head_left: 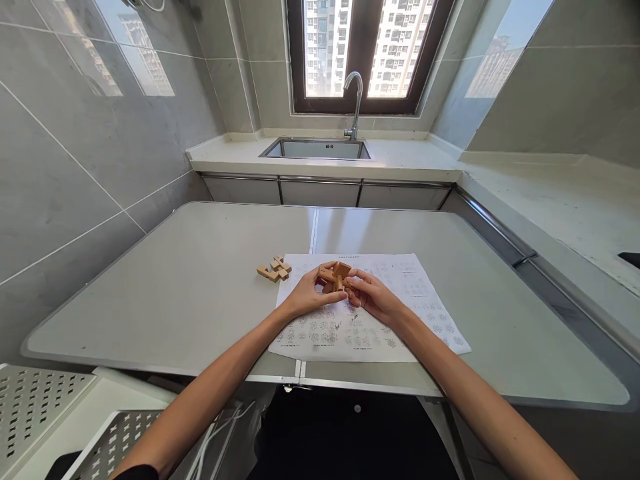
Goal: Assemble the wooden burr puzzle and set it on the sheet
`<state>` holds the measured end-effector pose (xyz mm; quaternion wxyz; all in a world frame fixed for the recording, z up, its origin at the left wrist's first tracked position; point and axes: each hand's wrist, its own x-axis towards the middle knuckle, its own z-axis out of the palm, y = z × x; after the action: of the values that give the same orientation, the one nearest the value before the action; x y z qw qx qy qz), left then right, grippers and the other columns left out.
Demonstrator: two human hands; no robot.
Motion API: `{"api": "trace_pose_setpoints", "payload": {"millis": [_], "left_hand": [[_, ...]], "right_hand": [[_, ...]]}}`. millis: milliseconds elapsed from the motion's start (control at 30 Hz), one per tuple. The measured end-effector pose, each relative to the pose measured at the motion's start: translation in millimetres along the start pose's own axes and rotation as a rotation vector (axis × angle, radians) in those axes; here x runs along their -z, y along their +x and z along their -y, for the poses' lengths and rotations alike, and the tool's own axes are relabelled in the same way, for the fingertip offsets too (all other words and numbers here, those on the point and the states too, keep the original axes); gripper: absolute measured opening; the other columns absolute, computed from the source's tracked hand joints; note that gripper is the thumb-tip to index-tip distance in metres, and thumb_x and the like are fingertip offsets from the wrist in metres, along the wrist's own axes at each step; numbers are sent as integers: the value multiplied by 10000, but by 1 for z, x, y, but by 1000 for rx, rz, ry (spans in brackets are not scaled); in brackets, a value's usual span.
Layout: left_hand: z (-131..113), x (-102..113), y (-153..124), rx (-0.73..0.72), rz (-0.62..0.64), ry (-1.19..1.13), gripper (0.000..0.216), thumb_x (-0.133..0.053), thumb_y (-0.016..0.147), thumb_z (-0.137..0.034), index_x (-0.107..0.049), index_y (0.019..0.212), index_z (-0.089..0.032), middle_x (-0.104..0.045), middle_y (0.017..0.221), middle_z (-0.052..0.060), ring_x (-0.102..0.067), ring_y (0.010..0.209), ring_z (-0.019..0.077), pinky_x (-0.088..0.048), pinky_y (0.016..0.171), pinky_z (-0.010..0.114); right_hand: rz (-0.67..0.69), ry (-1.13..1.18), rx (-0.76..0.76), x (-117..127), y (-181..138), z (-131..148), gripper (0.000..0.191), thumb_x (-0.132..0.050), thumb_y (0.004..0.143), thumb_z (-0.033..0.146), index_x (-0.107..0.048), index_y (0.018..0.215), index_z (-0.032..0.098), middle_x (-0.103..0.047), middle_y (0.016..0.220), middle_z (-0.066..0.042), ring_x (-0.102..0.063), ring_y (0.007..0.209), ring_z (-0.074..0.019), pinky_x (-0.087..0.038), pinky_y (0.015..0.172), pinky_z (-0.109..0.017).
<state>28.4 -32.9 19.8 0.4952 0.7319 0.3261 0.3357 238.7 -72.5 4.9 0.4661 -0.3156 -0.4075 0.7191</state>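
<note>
Bare arms (pixel 465 370) are reaching over the sheet (pixel 407 283). Above its far half, the left hand (pixel 306 295) is clasping the cluster (pixel 341 270) in a wide curl; the right hand (pixel 376 295) (partly hidden) is pinching the cluster's right side. Blocks (pixel 273 275) are lying at the sheet's far-left corner.

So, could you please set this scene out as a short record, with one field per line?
Left hand: holding a cluster of wooden blocks
Right hand: gripping the same cluster from the other side
Loose wooden pieces: small group at the left edge of the printed sheet
Sheet markings: rows of small diagrams, some handwritten marks; print too small to read
Surface: pale table with a central seam
Background: sink and tap below a window
</note>
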Motion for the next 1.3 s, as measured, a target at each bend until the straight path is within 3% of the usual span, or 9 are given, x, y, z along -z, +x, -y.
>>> {"api": "trace_pose_setpoints", "payload": {"millis": [100,233,367,600,833,933,1033,1133,1300], "left_hand": [[1,0,3,15,-8,-8,408,-797,839,-479,-711,1108,-184,-635,1404,130,-672,1111,236,-514,1004,398],[7,0,8,96,-123,-71,643,-746,880,-490,-553,1407,-175,-684,1276,137,-679,1117,232,-519,999,398],[14,1,10,131,-207,-41,553,-732,879,-492,-597,1315,-179,-696,1231,129,-676,1120,236,-536,969,376],[11,3,7,174,-202,118,374,-660,922,-465,-688,1187,-201,-738,1076,86,-692,926,205,-555,864,350],[11,3,3,-39,-169,334,223,-586,970,-364,-676,1101,-207,-712,1110,79,-675,936,202,-555,845,349],[13,5,1,-203,-123,561,191,-575,971,-293,-657,1126,-216,-681,1142,81,-648,1024,232,-532,939,399],[17,10,1,-272,-181,789,208,-581,961,-255,-650,1153,-218,-649,1200,99,-595,1147,281,-483,1020,457],[23,19,4,-214,-284,947,250,-601,948,-263,-639,1187,-200,-610,1268,130,-551,1212,314,-460,1053,479],[32,41,7,-60,-366,1125,340,-616,948,-346,-618,1241,-175,-581,1315,175,-519,1234,365,-442,1036,517]], "right_hand": [[-78,52,29,5,5,-2,332,-834,816,385,-612,997,217,-621,701,23,-499,556,-107,-409,529,-254],[-247,136,141,15,10,-3,339,-860,775,357,-597,941,222,-621,712,25,-477,543,-91,-398,491,-229],[-370,161,235,21,11,1,366,-897,729,360,-607,910,232,-638,747,27,-451,521,-75,-410,465,-213],[-612,164,353,35,12,2,367,-901,720,362,-602,890,235,-670,763,20,-479,540,-75,-434,460,-184],[-905,143,473,50,13,2,345,-812,811,417,-519,886,250,-616,732,52,-522,552,-75,-447,477,-172],[-960,162,489,52,14,4,315,-750,862,431,-492,889,252,-593,727,59,-529,552,-71,-440,478,-167],[-999,182,483,51,14,7,262,-713,875,392,-492,924,259,-588,737,60,-541,559,-75,-433,471,-166],[-998,166,465,49,13,9,262,-709,829,303,-506,991,270,-629,802,47,-542,564,-77,-431,471,-173],[-878,-44,475,37,9,8,435,-697,773,255,-548,1179,302,-690,1032,9,-527,546,-74,-468,501,-226]]}}
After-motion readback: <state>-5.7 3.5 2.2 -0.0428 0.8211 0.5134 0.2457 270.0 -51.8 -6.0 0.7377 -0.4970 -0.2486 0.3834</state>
